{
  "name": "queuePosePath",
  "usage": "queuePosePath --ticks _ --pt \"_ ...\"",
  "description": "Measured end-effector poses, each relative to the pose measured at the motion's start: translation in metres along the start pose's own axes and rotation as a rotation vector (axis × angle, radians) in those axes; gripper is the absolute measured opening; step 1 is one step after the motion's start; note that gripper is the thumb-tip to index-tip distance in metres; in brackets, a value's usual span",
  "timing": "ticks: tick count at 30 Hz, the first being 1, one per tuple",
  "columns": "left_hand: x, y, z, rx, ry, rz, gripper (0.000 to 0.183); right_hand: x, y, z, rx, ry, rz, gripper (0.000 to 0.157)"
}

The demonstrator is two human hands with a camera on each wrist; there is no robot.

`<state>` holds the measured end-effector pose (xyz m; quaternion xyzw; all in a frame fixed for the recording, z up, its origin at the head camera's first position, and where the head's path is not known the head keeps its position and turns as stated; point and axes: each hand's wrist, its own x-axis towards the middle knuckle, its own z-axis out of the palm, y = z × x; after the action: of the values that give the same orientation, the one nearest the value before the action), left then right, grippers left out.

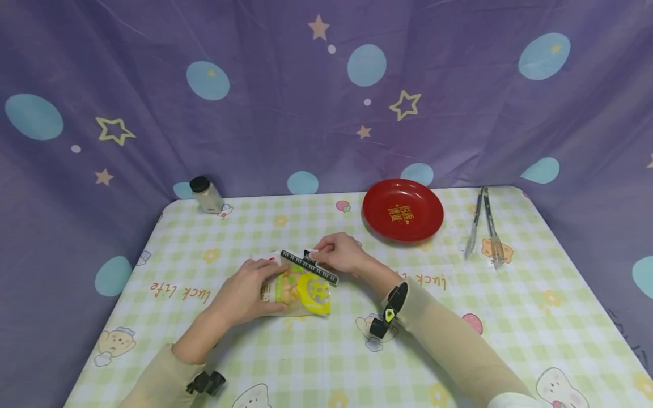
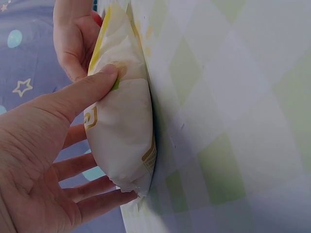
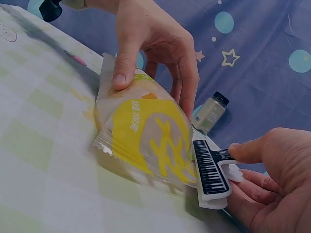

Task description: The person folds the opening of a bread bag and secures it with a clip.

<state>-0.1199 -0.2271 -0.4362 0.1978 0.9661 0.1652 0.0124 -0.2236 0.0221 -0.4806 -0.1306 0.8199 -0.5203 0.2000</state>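
A snack bag (image 1: 296,292), clear with yellow and white print, lies on the tablecloth, pale chunks showing through it. My left hand (image 1: 248,289) grips its left part; in the left wrist view the thumb (image 2: 92,87) presses one side while the fingers reach round the other. Along the bag's far edge sits a bag clip (image 1: 309,267) with a piano-key pattern. My right hand (image 1: 339,254) pinches the clip's handle, thumb on top and fingers beneath, as the right wrist view shows. There the clip (image 3: 211,167) stands right at the bag's edge.
A red plate (image 1: 374,218) with gold characters stands at the back right, with metal tongs (image 1: 488,226) lying farther right. At the back left is a black-capped jar (image 1: 207,196). A purple curtain (image 1: 285,113) hangs behind the table.
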Motion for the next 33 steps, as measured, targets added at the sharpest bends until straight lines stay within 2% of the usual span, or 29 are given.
queuePosePath --ticks 33 --pt "-0.001 -0.001 0.000 0.002 0.011 0.002 0.076 0.012 -0.006 0.008 -0.003 0.011 -0.027 0.021"
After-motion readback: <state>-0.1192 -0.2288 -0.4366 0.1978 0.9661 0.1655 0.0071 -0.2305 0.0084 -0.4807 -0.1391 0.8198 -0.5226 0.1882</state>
